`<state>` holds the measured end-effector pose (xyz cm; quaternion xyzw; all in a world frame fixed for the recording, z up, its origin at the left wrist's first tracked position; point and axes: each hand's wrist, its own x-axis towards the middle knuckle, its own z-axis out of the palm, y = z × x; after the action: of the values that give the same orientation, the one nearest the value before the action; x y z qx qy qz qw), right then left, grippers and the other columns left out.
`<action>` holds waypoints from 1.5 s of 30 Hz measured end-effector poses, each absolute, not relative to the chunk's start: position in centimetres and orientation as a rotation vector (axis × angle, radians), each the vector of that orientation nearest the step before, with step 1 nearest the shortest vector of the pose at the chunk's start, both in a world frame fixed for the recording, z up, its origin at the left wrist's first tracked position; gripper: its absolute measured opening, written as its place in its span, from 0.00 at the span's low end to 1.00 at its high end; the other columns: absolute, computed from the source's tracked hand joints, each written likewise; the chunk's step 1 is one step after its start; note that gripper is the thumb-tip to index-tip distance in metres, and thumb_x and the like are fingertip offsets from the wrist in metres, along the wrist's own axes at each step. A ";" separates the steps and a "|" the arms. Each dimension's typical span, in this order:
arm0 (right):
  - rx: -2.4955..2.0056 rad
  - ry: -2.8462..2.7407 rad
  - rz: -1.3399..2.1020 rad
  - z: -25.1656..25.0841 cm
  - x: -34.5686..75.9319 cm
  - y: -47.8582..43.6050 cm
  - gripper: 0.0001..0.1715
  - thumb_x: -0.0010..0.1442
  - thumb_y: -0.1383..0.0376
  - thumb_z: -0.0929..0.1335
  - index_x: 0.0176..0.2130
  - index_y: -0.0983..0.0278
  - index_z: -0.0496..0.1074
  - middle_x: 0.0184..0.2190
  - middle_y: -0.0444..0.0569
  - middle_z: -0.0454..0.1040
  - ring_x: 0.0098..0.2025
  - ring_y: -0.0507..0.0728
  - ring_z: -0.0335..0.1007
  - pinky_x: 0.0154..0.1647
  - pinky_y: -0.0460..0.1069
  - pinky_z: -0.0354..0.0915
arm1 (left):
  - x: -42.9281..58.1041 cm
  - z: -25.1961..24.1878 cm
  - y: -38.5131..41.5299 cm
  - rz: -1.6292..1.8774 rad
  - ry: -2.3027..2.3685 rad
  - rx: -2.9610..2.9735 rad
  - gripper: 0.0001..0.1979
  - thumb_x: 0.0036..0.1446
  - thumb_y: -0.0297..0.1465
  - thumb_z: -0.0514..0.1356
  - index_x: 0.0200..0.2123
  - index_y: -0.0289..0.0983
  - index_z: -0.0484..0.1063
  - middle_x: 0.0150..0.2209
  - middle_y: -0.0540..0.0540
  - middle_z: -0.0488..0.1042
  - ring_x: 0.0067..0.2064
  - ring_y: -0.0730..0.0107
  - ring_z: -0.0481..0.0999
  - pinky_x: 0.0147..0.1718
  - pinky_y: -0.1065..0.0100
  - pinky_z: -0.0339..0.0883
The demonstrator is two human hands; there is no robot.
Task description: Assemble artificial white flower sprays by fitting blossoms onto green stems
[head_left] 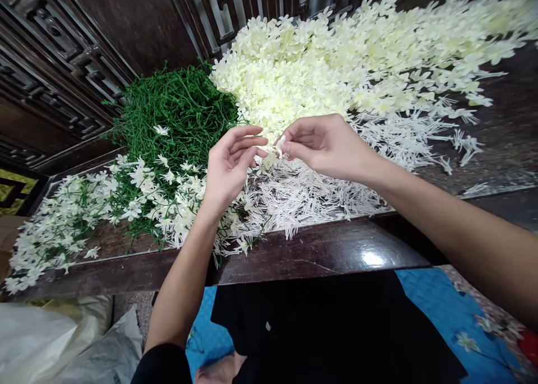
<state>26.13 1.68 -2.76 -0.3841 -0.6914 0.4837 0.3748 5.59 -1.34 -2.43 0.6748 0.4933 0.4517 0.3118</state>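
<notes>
My right hand [321, 146] pinches a small white artificial flower [279, 144] between thumb and fingertips. Just left of it, my left hand [235, 160] is half curled with its fingers apart, and I see nothing held in it. Both hands are over the place where the piles meet. Behind them lies a big heap of loose cream-white petal pieces [294, 87]. Thin white stamen-like pieces [319, 193] are spread below my right hand. A mound of green plastic stems [172, 109] rises beyond my left hand, and assembled white flowers on green stems [75, 216] lie to the left.
Everything lies on a dark wooden bench [311, 246] with a carved lattice back [222, 8]. White sacks [54, 339] stand on the floor at lower left. A blue mat [445, 311] lies below, with a few flowers on it at the right.
</notes>
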 end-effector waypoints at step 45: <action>-0.956 -1.961 1.039 -2.2 26.3 1.0 0.05 0.60 0.58 0.71 0.33 0.55 0.73 0.33 0.52 0.80 0.36 0.64 0.77 0.44 0.66 0.77 | 6.0 -3.3 -1.4 1.136 1.263 2.042 0.06 0.65 0.28 0.60 0.35 0.36 0.76 0.27 0.50 0.81 0.26 0.76 0.82 0.26 0.76 0.72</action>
<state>26.27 1.05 -2.24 -0.3700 -0.7587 0.4019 0.3549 5.96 -1.43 -3.32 0.7463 0.4615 0.4151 0.2404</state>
